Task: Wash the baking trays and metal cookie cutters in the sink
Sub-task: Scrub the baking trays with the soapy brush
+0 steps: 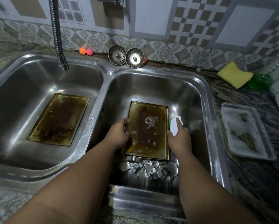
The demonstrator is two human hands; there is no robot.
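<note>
Sink, right basin (192, 94): one brown-stained baking tray (149, 135) lies flat on the bottom, with patches of foam and water drops on it. My left hand (117, 133) grips the tray's left edge, fingers curled over the rim. My right hand (179, 136) holds a white scrub pad (173, 126) with a green underside just beside the tray's right edge, index finger laid along its top. Metal cookie cutters (149, 168) sit in a cluster at the near end of this basin, touching the tray's near edge. Left basin (22, 78): a second stained tray (58, 118) lies flat under the faucet spout (63, 63). A third tray (243, 130), covered in suds, rests on the table (256, 167) right of the sink. A yellow sponge (234, 75) and a green bottle (261, 80) stand behind it.
</note>
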